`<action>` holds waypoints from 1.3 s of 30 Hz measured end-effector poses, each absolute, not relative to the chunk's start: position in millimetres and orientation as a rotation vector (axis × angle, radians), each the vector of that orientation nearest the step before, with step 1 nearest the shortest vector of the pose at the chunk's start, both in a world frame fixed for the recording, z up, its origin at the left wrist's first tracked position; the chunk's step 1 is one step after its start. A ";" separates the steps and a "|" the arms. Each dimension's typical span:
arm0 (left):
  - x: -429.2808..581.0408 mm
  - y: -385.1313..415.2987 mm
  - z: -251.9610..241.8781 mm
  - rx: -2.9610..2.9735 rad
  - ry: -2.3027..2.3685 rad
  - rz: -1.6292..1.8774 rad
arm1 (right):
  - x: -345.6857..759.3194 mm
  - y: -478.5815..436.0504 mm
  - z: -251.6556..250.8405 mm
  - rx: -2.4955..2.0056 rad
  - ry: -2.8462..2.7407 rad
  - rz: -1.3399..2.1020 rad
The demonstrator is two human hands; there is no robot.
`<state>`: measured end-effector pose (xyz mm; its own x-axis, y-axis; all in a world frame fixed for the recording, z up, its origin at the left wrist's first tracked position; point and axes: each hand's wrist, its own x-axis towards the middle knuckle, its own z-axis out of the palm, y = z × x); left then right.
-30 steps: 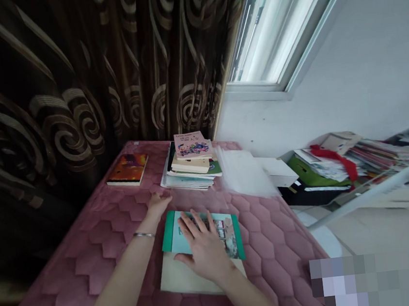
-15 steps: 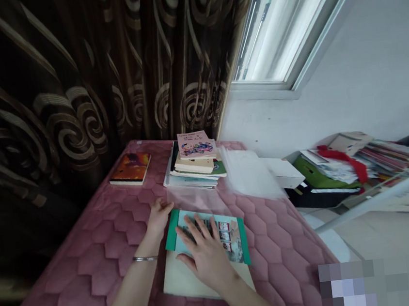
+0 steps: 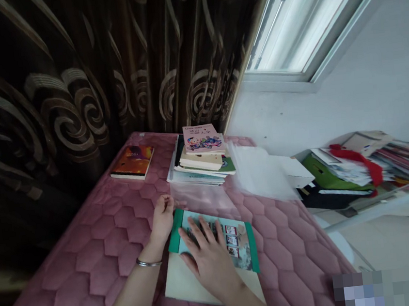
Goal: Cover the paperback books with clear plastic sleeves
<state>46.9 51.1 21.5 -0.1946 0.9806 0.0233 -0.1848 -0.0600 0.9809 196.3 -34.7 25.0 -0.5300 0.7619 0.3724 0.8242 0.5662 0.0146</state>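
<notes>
A green-bordered book [image 3: 235, 240] lies on a pale larger sheet or book [image 3: 182, 284] on the pink quilted surface [image 3: 101, 246]. My right hand [image 3: 208, 257] rests flat on the green book, fingers spread. My left hand [image 3: 163, 218] sits at the book's far left corner with its fingers curled, pinching the near edge of a clear plastic sleeve [image 3: 204, 197] that stretches from the book toward the stack. A bracelet is on my left wrist.
A stack of books [image 3: 201, 158] topped by a pink one stands at the back. An orange book [image 3: 132, 161] lies to its left. More clear plastic sleeves [image 3: 261, 171] lie at right. Dark patterned curtain [image 3: 72, 79] behind; cluttered papers [image 3: 355, 164] off the right edge.
My left hand drew back from the stack to the green book's corner, pulling a clear sleeve with it. The right hand stayed flat on the book. The view shifted slightly.
</notes>
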 end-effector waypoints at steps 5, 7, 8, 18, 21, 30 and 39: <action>44.4 52.6 18.0 0.904 1.135 1.388 | 198.0 -35.6 25.4 -1.288 -2.500 -0.216; 44.0 52.1 19.9 0.891 1.146 1.372 | 198.2 -36.0 25.4 -1.290 -2.506 -0.204; 43.8 51.7 21.5 0.886 1.151 1.368 | 198.1 -36.0 25.4 -1.290 -2.508 -0.203; 44.3 44.5 35.2 0.858 1.098 1.333 | 198.5 -33.1 24.4 -1.294 -2.508 -0.172; 44.7 44.6 34.7 0.853 1.073 1.328 | 198.1 -32.6 23.2 -1.295 -2.506 -0.177; 40.4 44.2 34.6 0.829 0.999 1.259 | 199.7 -30.0 24.9 -1.285 -2.514 -0.170; 38.4 44.0 35.3 0.867 0.865 1.216 | 200.2 -29.8 24.9 -1.273 -2.522 -0.165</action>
<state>38.4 44.0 35.3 0.1372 0.9868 -0.0861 -0.4054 0.1352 0.9041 200.2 -29.8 24.9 -0.5568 0.7646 0.3246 0.8005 0.5983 -0.0362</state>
